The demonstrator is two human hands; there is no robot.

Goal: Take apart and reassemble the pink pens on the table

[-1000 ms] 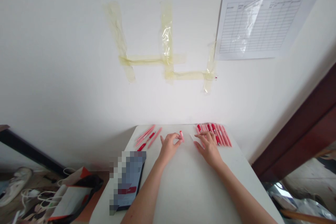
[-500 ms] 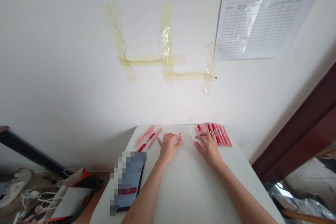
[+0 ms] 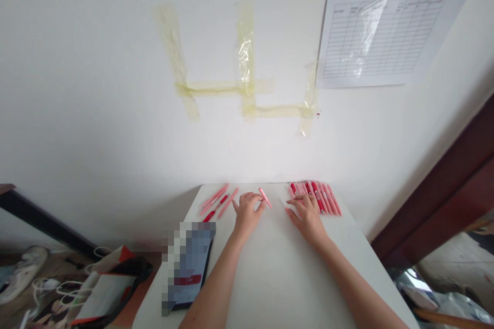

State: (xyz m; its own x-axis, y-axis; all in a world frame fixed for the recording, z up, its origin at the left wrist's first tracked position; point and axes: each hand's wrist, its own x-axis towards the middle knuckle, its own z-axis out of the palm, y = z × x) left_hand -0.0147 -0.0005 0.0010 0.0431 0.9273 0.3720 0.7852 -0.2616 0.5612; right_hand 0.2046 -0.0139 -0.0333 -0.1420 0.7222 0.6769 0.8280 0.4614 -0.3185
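My left hand (image 3: 249, 209) pinches a short pink pen part (image 3: 265, 198), which looks like a cap, between thumb and fingertips. It leans with its upper end to the left. Over to the right, my right hand (image 3: 305, 211) has thumb and fingers closed on a slim pen piece with a pale, whitish tip (image 3: 283, 202) pointing up and left. Most of that piece is hidden by the fingers. The two held pieces are apart. Just beyond my right hand lies a row of pink and red pens (image 3: 326, 198), partly covered by it.
On the left of the white table (image 3: 285, 277) lie several loose pink pens (image 3: 228, 202) and a red pen (image 3: 209, 216). A phone-like device (image 3: 191, 267), partly pixelated, rests nearer the left edge. The wall (image 3: 127, 139) rises directly behind the table.
The pink part in my left hand has turned from nearly upright to a slant, showing more of its length. My right hand has hardly moved.
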